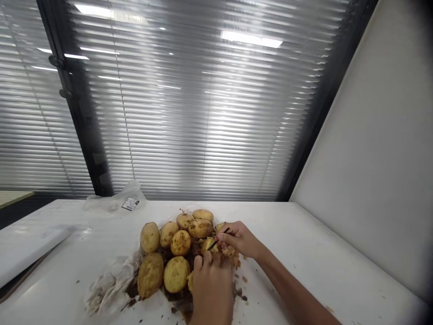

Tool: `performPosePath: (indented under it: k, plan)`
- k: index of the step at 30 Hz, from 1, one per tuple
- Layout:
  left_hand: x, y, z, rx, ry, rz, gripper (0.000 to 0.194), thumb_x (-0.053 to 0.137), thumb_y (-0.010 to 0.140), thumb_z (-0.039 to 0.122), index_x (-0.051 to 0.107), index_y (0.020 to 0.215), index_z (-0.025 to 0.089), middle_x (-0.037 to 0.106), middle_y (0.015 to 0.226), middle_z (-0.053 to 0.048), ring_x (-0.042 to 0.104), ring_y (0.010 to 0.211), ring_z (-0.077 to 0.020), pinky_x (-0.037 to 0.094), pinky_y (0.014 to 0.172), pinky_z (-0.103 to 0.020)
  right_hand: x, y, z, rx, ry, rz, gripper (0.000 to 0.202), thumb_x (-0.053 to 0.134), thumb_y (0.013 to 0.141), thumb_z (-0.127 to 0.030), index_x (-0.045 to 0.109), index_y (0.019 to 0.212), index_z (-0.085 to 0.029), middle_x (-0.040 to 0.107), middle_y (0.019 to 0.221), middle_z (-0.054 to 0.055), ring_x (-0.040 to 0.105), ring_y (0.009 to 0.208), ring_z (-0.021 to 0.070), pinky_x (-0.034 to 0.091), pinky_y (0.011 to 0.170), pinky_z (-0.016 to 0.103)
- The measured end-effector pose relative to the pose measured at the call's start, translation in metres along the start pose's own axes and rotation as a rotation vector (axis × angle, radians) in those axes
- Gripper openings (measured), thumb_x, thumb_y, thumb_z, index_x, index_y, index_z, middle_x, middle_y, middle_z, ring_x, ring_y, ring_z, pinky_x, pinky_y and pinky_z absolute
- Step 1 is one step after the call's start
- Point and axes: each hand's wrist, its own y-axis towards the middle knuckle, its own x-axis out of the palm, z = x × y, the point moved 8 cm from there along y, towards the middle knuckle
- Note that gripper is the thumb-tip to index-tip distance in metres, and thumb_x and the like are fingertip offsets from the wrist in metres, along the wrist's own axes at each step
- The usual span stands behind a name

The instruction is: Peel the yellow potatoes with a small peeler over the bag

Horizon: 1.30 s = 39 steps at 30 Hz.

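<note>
In the head view, my right hand [233, 237] is closed in a pinch around a thin black stick-like tool [218, 240]; its exact kind is too small to tell. The tool's lower end meets a partly peeled, pale yellow potato [209, 244]. My left hand [213, 275] curls its fingers against the near side of that potato, palm down, hiding part of it. Brown peel scraps [234, 257] lie beside my right hand. Left of my hands sit several more potatoes, among them a yellowish one [176, 274] and a browner, dirt-marked one [150, 275].
Crumpled, soiled white tissue [110, 286] lies left of the potatoes. A clear plastic bag [117, 198] with a label rests at the white table's [270, 221] back edge. A flat white panel [30, 250] is at far left. Window blinds [203, 113] stand behind, a wall [375, 149] at right.
</note>
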Motion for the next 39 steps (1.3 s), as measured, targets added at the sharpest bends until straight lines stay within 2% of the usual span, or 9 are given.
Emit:
performPosePath:
  k: [3, 8, 12, 14, 17, 22, 27, 34, 39]
  plan:
    - [0.0023, 0.0009, -0.0012, -0.003, 0.003, -0.009, 0.034, 0.034, 0.092, 0.013, 0.065, 0.102, 0.024, 0.066, 0.112, -0.004, 0.052, 0.109, -0.027, 0.033, 0.09, -0.046, -0.0043, 0.0002, 0.0027, 0.015, 0.036, 0.062, 0.03, 0.068, 0.081, -0.043, 0.072, 0.081, -0.013, 0.066, 0.064, 0.003, 0.059, 0.055, 0.0124, 0.049, 0.053, 0.024]
    - [0.0038, 0.0028, -0.0026, 0.003, -0.008, 0.045, 0.031, 0.039, 0.092, 0.016, 0.065, 0.104, 0.026, 0.066, 0.11, -0.004, 0.052, 0.106, -0.0258, 0.032, 0.087, -0.044, -0.0003, 0.0002, 0.0008, -0.022, 0.002, -0.005, 0.033, 0.069, 0.08, -0.044, 0.071, 0.074, -0.012, 0.066, 0.065, 0.004, 0.058, 0.053, 0.0116, 0.048, 0.051, 0.023]
    - [0.0096, 0.0039, -0.0048, 0.012, 0.037, 0.075, 0.031, 0.04, 0.09, 0.013, 0.066, 0.101, 0.025, 0.067, 0.108, -0.004, 0.052, 0.103, -0.0249, 0.03, 0.084, -0.042, -0.0054, 0.0003, 0.0026, 0.002, 0.033, 0.061, 0.035, 0.066, 0.081, -0.047, 0.071, 0.08, -0.012, 0.067, 0.065, 0.005, 0.059, 0.054, 0.0125, 0.049, 0.053, 0.024]
    - [0.0108, 0.0039, -0.0055, 0.018, 0.054, 0.086, 0.033, 0.04, 0.089, 0.011, 0.065, 0.103, 0.026, 0.066, 0.11, -0.002, 0.052, 0.104, -0.0245, 0.029, 0.084, -0.042, -0.0043, 0.0003, 0.0014, 0.003, 0.022, 0.051, 0.035, 0.066, 0.081, -0.047, 0.072, 0.08, -0.012, 0.067, 0.065, 0.005, 0.059, 0.054, 0.013, 0.049, 0.053, 0.024]
    - [0.0099, 0.0039, -0.0062, 0.017, 0.052, 0.088, 0.033, 0.041, 0.088, 0.011, 0.065, 0.103, 0.028, 0.067, 0.11, -0.001, 0.052, 0.103, -0.0239, 0.027, 0.083, -0.041, -0.0012, 0.0002, -0.0012, -0.002, -0.018, 0.016, 0.036, 0.067, 0.08, -0.049, 0.071, 0.075, -0.013, 0.066, 0.063, 0.004, 0.059, 0.054, 0.0131, 0.049, 0.052, 0.024]
    - [0.0067, 0.0034, -0.007, 0.004, 0.042, 0.074, 0.031, 0.043, 0.089, 0.015, 0.065, 0.105, 0.03, 0.067, 0.112, 0.0, 0.052, 0.104, -0.0241, 0.027, 0.083, -0.041, -0.0059, 0.0, -0.0036, -0.012, 0.027, 0.059, 0.036, 0.068, 0.078, -0.05, 0.071, 0.076, -0.013, 0.066, 0.064, 0.003, 0.059, 0.056, 0.0134, 0.052, 0.055, 0.025]
    - [0.004, 0.0018, -0.0068, 0.017, 0.023, 0.077, 0.03, 0.043, 0.09, 0.017, 0.066, 0.103, 0.03, 0.067, 0.111, 0.0, 0.053, 0.103, -0.0236, 0.028, 0.084, -0.04, -0.0027, 0.0002, -0.0001, -0.002, 0.03, 0.006, 0.036, 0.071, 0.076, -0.048, 0.073, 0.078, -0.013, 0.065, 0.061, 0.003, 0.061, 0.055, 0.014, 0.052, 0.055, 0.025]
    - [0.0033, 0.0022, -0.0072, 0.016, 0.031, 0.08, 0.032, 0.043, 0.088, 0.015, 0.067, 0.102, 0.032, 0.066, 0.112, 0.0, 0.053, 0.103, -0.0235, 0.029, 0.085, -0.04, -0.0064, -0.0003, 0.0009, -0.005, 0.078, 0.076, 0.037, 0.07, 0.077, -0.049, 0.072, 0.078, -0.012, 0.067, 0.064, 0.003, 0.062, 0.055, 0.0139, 0.051, 0.056, 0.025]
    - [0.003, 0.0023, -0.0069, 0.013, 0.044, 0.075, 0.033, 0.042, 0.089, 0.016, 0.066, 0.105, 0.033, 0.066, 0.113, 0.001, 0.054, 0.103, -0.0233, 0.029, 0.084, -0.04, -0.0004, 0.0006, 0.003, 0.02, 0.063, 0.009, 0.035, 0.072, 0.074, -0.048, 0.072, 0.076, -0.013, 0.065, 0.061, 0.002, 0.061, 0.054, 0.0131, 0.049, 0.053, 0.023]
